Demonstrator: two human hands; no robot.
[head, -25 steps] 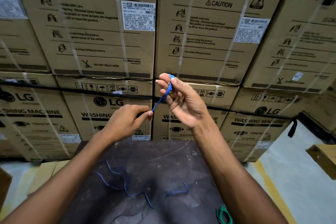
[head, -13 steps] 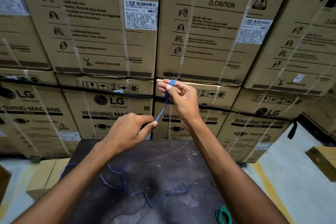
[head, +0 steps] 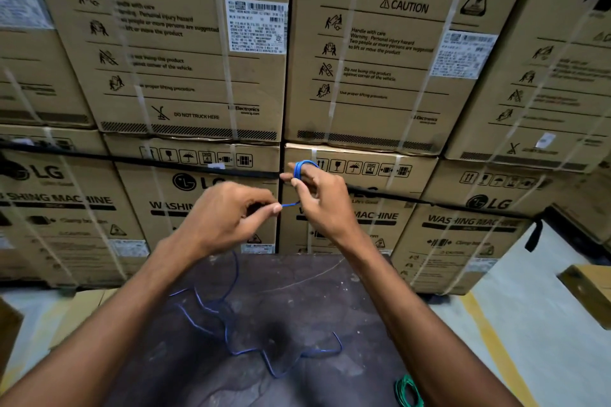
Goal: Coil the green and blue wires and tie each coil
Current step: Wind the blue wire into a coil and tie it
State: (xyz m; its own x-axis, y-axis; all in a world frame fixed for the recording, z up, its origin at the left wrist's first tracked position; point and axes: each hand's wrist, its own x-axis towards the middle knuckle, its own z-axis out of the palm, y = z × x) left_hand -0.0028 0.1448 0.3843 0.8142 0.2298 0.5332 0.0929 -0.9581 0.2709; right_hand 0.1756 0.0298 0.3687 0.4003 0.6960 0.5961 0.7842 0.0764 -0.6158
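The blue wire [head: 299, 170] is looped around the raised fingers of my right hand [head: 322, 200]. A short stretch runs from there to my left hand [head: 228, 218], which pinches it between thumb and forefinger. Both hands are held up above the dark table [head: 314, 294]. The rest of the blue wire hangs down from my left hand and lies in loose bends on the table. The green wire [head: 408, 391] rests coiled at the table's near edge, partly hidden by my right forearm.
Stacked cardboard washing-machine boxes [head: 198, 59] with plastic straps form a wall just behind the table. A pale floor with a yellow line [head: 489, 337] lies to the right. Smaller cartons sit at the right edge [head: 591, 291] and low on the left.
My left hand has moved up and right, closer to the right hand, shortening the stretch of wire between them. The loose wire on the table has been drawn inward.
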